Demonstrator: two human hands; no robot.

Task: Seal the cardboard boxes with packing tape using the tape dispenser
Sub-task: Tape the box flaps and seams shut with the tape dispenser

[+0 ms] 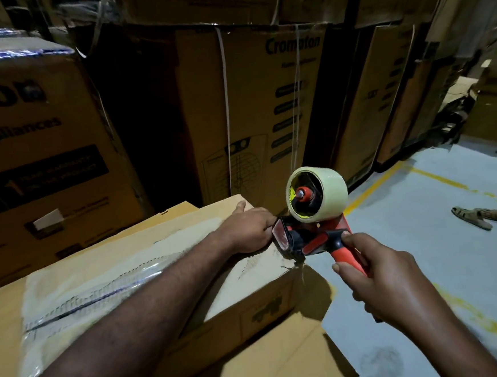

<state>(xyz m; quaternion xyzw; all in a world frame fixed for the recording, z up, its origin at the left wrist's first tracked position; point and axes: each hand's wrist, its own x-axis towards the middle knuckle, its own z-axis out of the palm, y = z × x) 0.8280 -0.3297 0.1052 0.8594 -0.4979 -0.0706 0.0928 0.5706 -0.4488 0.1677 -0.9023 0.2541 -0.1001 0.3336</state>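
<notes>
Left hand (246, 230), on a bare forearm entering from 7 o'clock, rests palm down on the far end of the brown cardboard box (170, 340). Its thumb is spread toward 11 o'clock. Its fingers bend over the box edge just beside the dispenser head; the fingertips are hidden there, so it cannot be told whether they pinch anything.

Right hand (388, 284), entering from 5 o'clock, is closed in a full grip round the orange handle of the red-and-black plastic tape dispenser (313, 236). The dispenser sits at centre frame, its head at the box's far right corner. The pale translucent tape roll (316, 195) is mounted upright on it, toward 12 o'clock.

The box fills the 8 o'clock quarter. A wide band of clear packing tape (101, 292) runs lengthwise over its top seam. The box lies on a flat brown cardboard sheet (270, 365) at 6 o'clock.

Tall stacked printed cartons (250, 113), bound with thin straps, form a dim wall from 9 to 2 o'clock. The grey concrete floor (422, 219) with painted yellow lines (372, 190) occupies 3 to 5 o'clock. A sandalled foot (471, 217) of another person stands at 3 o'clock; that person is cut off by the frame edge.

Carton print is blurred and only partly legible. The dispenser's blade area is too small to resolve.
</notes>
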